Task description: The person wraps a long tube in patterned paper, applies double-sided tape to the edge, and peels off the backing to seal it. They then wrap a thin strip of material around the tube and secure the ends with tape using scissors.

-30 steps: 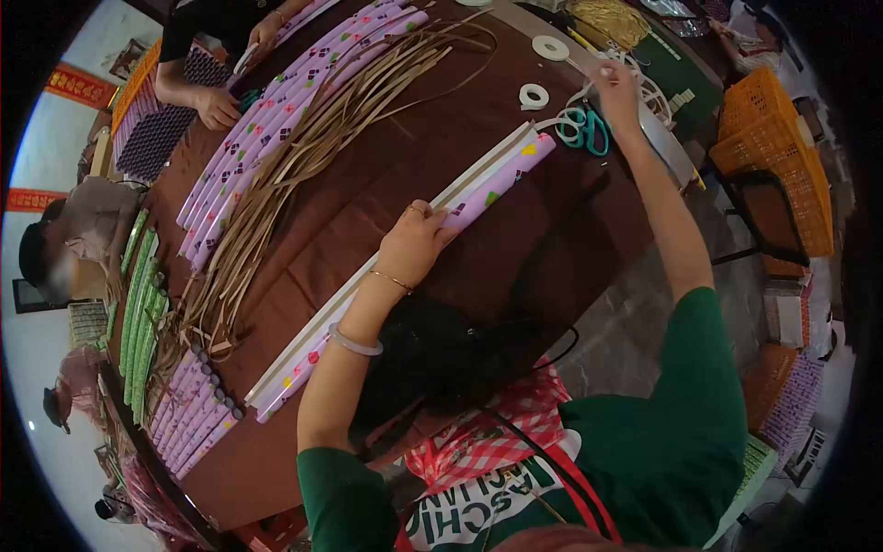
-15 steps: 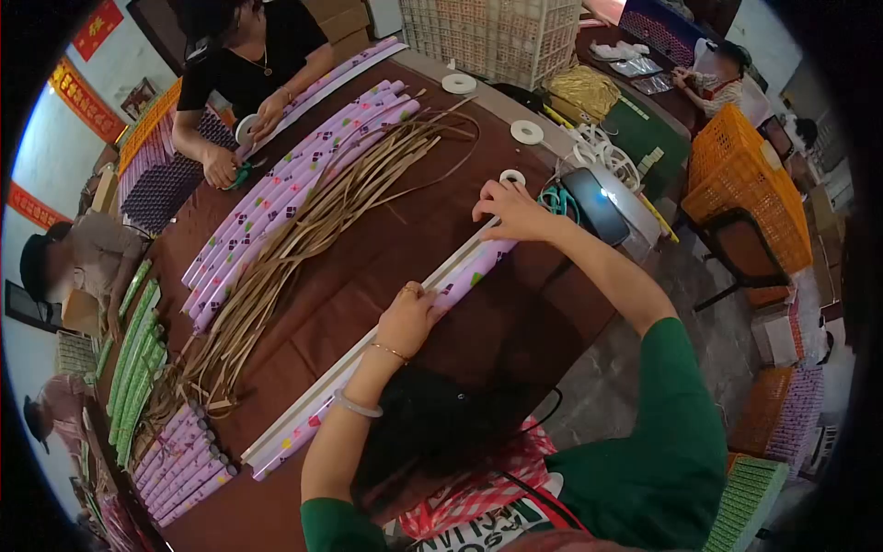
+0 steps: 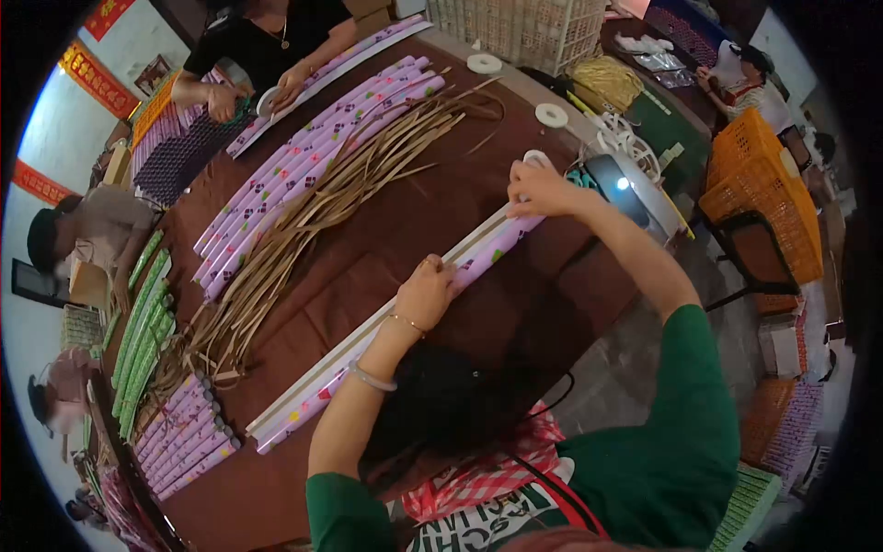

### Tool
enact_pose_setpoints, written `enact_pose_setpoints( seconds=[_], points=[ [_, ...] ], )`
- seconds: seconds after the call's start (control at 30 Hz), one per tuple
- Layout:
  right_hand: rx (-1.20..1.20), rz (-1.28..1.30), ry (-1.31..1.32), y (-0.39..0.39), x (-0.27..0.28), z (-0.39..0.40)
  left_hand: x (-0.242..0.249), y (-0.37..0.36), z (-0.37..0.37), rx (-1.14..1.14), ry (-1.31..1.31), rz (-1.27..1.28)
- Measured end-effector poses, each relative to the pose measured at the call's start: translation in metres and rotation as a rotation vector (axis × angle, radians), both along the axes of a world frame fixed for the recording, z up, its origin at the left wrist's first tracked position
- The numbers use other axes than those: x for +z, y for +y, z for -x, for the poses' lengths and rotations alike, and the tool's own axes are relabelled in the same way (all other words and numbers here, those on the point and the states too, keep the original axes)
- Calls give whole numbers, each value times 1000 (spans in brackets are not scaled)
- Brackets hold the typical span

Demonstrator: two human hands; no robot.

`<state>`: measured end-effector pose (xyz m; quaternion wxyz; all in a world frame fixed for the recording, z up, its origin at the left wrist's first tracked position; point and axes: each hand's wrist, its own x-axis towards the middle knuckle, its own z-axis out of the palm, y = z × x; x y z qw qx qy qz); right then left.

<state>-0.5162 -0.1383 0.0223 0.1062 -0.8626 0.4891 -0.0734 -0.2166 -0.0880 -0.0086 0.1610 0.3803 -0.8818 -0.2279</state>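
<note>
A long purple patterned roll with a pale strip along its edge lies diagonally before me on the brown table. My left hand presses on its middle, fingers together around the edge. At the far end, my right hand has its fingers bent over the roll's tip, beside a small white tape roll. Teal scissors and a phone with a bright light lie just right of that hand.
Brown strips lie beside purple rolls. Green rolls and bundled purple rolls are at the left. Across the table, a co-worker's hand is on another purple sheet. Orange baskets stand at the right.
The view has shifted, so the table appears moved slightly right and up. My hands remain on the roll. The co-worker's scissors hand has moved up toward the tape roll.
</note>
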Motion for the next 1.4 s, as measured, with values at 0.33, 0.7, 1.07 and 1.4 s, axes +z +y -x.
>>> enact_pose_setpoints(
  seconds=[0.33,0.7,1.07,1.4],
  points=[
    [-212,-126,73,-9,6,25,0,1,0,-24,31,98],
    [-278,-176,66,-15,-8,33,2,1,0,-17,3,78],
    [-298,-136,97,-16,-11,29,4,2,1,-21,-9,69],
    [-343,-120,189,-15,-13,27,3,2,0,-20,-37,48]
  ],
)
